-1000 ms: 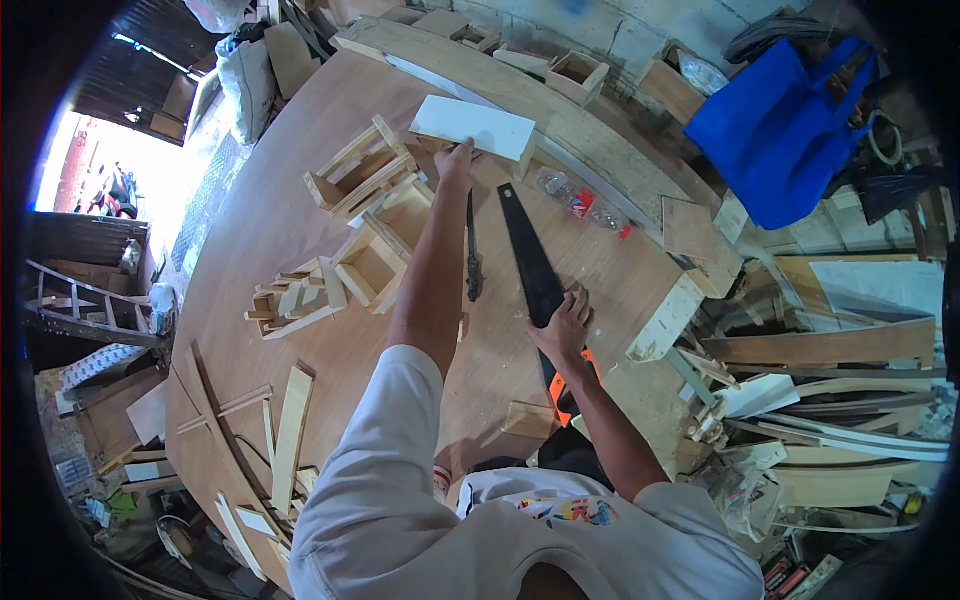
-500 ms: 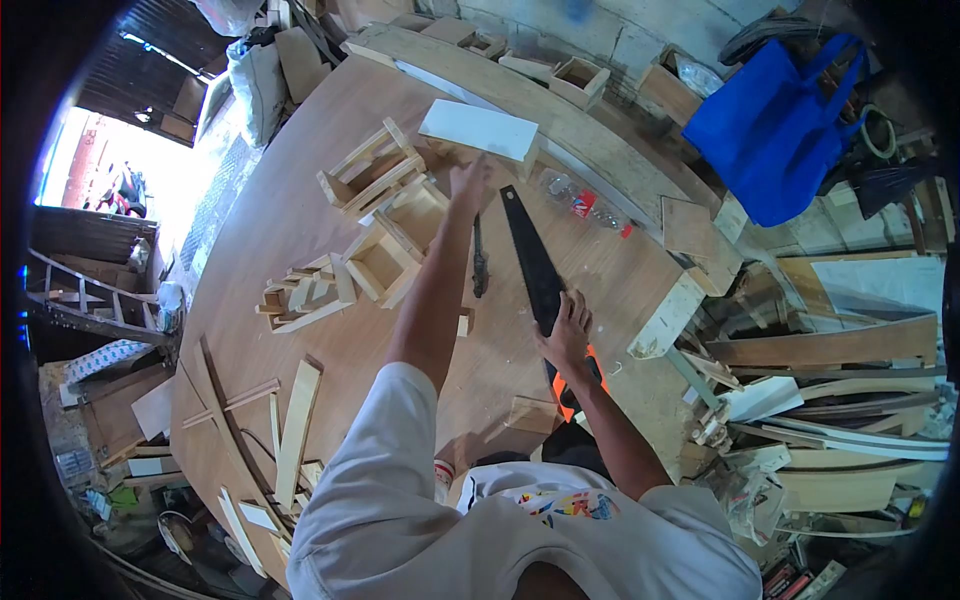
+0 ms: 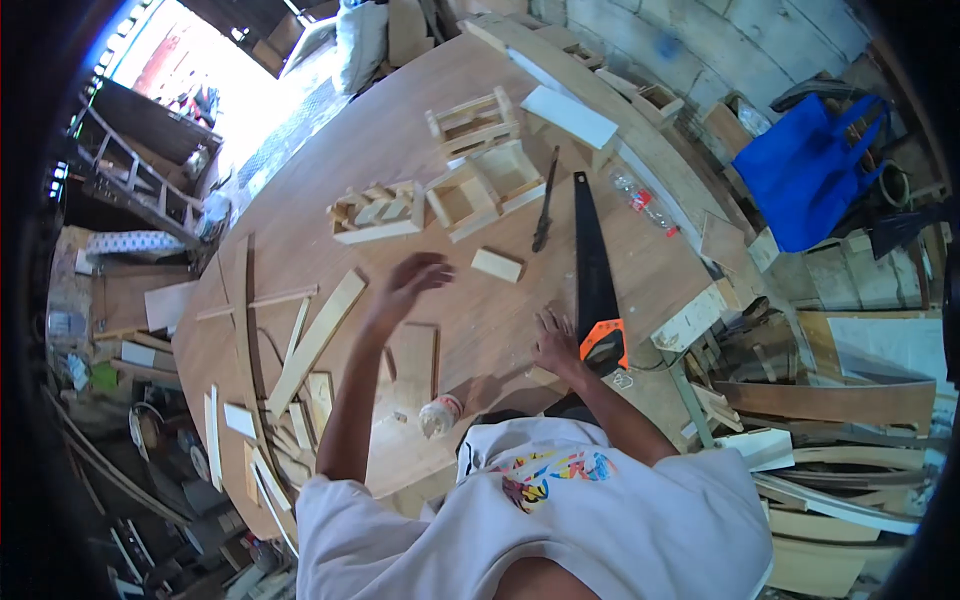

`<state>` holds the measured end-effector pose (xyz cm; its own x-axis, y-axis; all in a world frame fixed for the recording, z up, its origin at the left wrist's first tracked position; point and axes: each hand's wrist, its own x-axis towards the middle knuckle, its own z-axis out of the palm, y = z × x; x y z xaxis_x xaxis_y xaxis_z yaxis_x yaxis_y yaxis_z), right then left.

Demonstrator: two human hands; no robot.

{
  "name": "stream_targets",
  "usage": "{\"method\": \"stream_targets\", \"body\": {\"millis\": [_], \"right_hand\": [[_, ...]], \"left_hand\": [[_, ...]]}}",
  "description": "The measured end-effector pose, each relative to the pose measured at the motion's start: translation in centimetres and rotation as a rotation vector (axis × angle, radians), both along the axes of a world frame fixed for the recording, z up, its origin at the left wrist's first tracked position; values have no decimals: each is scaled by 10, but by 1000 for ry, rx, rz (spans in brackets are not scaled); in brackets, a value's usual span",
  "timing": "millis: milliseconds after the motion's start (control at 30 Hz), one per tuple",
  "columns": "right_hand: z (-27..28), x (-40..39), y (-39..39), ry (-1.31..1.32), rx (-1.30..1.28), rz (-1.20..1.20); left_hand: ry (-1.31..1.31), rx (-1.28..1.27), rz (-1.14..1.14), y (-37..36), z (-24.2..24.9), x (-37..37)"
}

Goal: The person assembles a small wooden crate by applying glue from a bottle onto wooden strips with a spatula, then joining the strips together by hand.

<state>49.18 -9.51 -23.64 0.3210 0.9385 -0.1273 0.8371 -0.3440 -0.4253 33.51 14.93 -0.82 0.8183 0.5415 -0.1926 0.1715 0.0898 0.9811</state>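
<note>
My left hand (image 3: 410,285) hovers over the table, fingers loosely stretched out and holding nothing. Nearest to it are a small pale wood block (image 3: 497,264) and a long pale wood strip (image 3: 318,340). Fingers apart, my right hand (image 3: 555,343) rests on the tabletop just left of the handsaw's orange and black handle. The handsaw (image 3: 594,250) lies flat with its dark blade pointing away from me. Left of the blade lies a thin dark tool (image 3: 546,200) whose kind I cannot make out.
Small wooden boxes (image 3: 463,202) and a slatted wooden piece (image 3: 375,212) stand on the table (image 3: 390,155). A white-topped block (image 3: 570,117) and a plastic bottle (image 3: 640,200) lie farther back. A jar (image 3: 440,415) stands near my body. Scrap wood is piled at right.
The view has turned. My left hand has drawn back from near the white-topped block towards the table's left. My right hand has come off the handsaw, which now lies on the table.
</note>
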Motion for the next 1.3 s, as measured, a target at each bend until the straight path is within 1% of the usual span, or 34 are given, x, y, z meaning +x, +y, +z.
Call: {"method": "stream_targets", "body": {"millis": [33, 100, 200, 233, 300, 333, 400, 467, 500, 533, 567, 600, 633, 667, 700, 733, 767, 800, 867, 900, 967, 1000, 1067, 1100, 1167, 1200, 1267, 1300], "right_hand": [[1, -7, 0, 1, -2, 17], [5, -17, 7, 24, -159, 8], [2, -27, 3, -44, -92, 12], [-4, -29, 1, -16, -56, 5], [-10, -27, 0, -26, -76, 12], [-5, -30, 3, -37, -96, 0], [17, -36, 9, -75, -215, -12], [3, -36, 12, -54, -226, 35], [-13, -29, 13, -24, -169, 22], [-25, -31, 14, 11, -115, 12], [-7, -45, 14, 71, -56, -67], [17, -59, 11, 129, 0, -153], [10, -66, 9, 151, 100, -210], [0, -72, 2, 172, 192, -269], [-6, -81, -8, 168, 173, -251], [-9, -88, -15, 199, 207, -350], [-11, -95, -22, 230, 243, -453], [-10, -104, -27, 223, 237, -446], [-4, -116, -44, 407, 297, -568], [-6, -117, -51, 392, 295, -580], [-14, -115, -55, 415, 426, -519], [-11, -114, -55, 405, 426, -523], [-4, -114, -49, 442, 415, -576], [-6, -110, -46, 440, 414, -573], [-15, -99, -42, 718, 405, -624], [-10, -101, -38, 718, 403, -616], [7, -107, -29, 649, 229, -779], [1, -106, -27, 653, 227, -771]], "left_hand": [[-18, 11, 139, -3, 10, -36], [-68, 6, 437, -15, 26, -106], [-172, -55, 885, -45, 29, -213], [-175, -51, 902, -56, 22, -245], [-294, -176, 1201, -86, 1, -307], [-307, -176, 1260, -103, -11, -332], [-246, -292, 1407, -128, -41, -376], [-201, -335, 1395, -154, -72, -404], [-139, -360, 1390, -165, -89, -414], [-120, -297, 1238, -180, -99, -421], [-152, -332, 1243, -195, -94, -416], [-84, -378, 1195, -205, -92, -417], [21, -450, 1179, -210, -103, -423], [38, -429, 1125, -222, -111, -428], [73, -419, 1071, -234, -128, -439], [72, -436, 1087, -246, -140, -449], [133, -473, 1055, -256, -151, -459], [192, -504, 1015, -263, -163, -468], [195, -549, 1002, -280, -191, -490], [262, -564, 1001, -285, -203, -500], [344, -560, 990, -296, -234, -520], [339, -566, 981, -302, -249, -532], [463, -478, 933, -314, -274, -556], [461, -481, 935, -321, -284, -568], [557, -485, 1048, -338, -296, -586], [554, -488, 1056, -346, -296, -590], [611, -538, 1112, -362, -294, -595], [610, -538, 1121, -368, -294, -596]]}}
